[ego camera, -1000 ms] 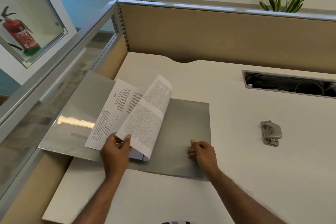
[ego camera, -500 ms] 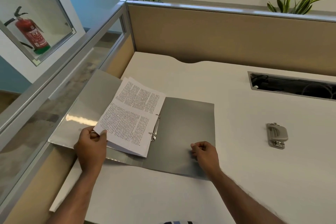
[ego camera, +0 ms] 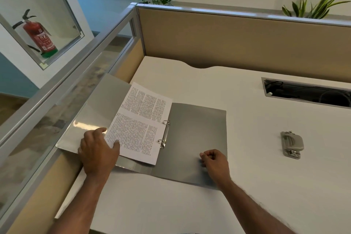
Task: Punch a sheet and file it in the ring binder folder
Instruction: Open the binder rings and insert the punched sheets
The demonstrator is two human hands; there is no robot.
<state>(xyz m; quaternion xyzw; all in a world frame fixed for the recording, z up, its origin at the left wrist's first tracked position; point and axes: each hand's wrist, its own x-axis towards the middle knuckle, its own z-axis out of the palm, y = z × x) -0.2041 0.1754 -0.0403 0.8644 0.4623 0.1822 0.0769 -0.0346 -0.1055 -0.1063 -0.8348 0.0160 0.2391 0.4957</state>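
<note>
While the sheet (ego camera: pixel 141 123) now lies flat on the metal rings (ego camera: pixel 164 134), left hand (ego camera: pixel 97 151) spreads open on it; right hand (ego camera: pixel 214 160), fisted, holds nothing, pinning the glossy grey binder (ego camera: pixel 197 138).

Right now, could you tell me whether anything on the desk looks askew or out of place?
The open ring binder lies skewed, its left cover overhanging the desk edge against the glass partition. Nothing else stands out.

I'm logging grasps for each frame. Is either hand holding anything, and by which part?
Nothing is gripped. The left hand lies flat on the sheets' outer edge; the right hand rests curled on the binder cover.
</note>
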